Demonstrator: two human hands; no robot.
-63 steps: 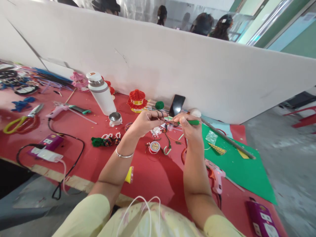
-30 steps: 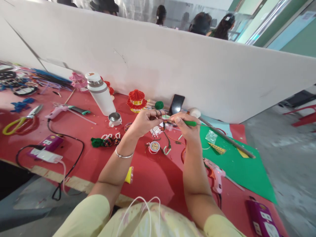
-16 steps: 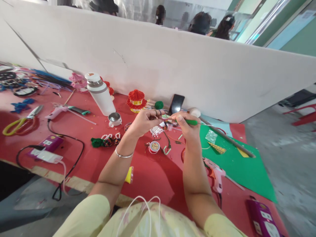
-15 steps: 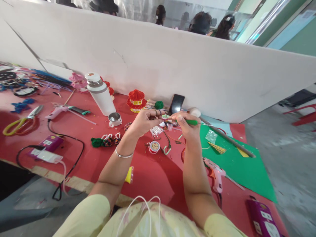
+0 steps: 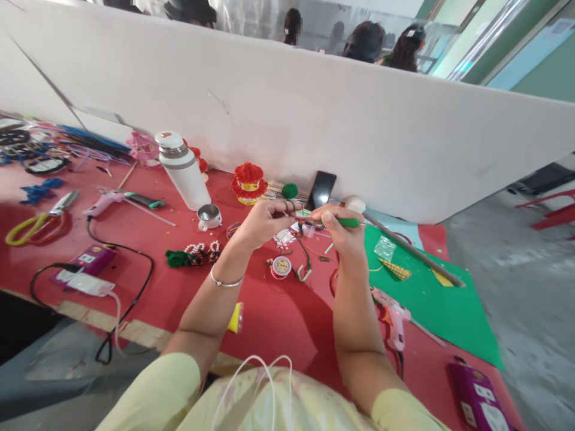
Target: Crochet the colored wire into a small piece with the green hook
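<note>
My right hand (image 5: 340,227) is closed around a green-handled tool (image 5: 349,222), whose thin end points left toward my other hand. My left hand (image 5: 268,222) is pinched on small dark and reddish strands; their exact shape is too small to make out. The two hands nearly meet above the table. Below them lie a small bag of white beads (image 5: 284,238), a red-rimmed spool (image 5: 281,267) and loose coloured cords. A black phone (image 5: 321,190) leans behind my right hand.
On the red table (image 5: 287,323) stand a white bottle (image 5: 183,173) and a red-and-yellow ornament (image 5: 248,182). Scissors (image 5: 42,220) and a pink glue gun (image 5: 105,203) lie left. Another glue gun (image 5: 394,317) rests beside a green sheet (image 5: 449,311) at right.
Both hands keep nearly the same place and grip. The green-handled tool has shifted very slightly, and its thin shaft shows a little more past the handle on the right.
</note>
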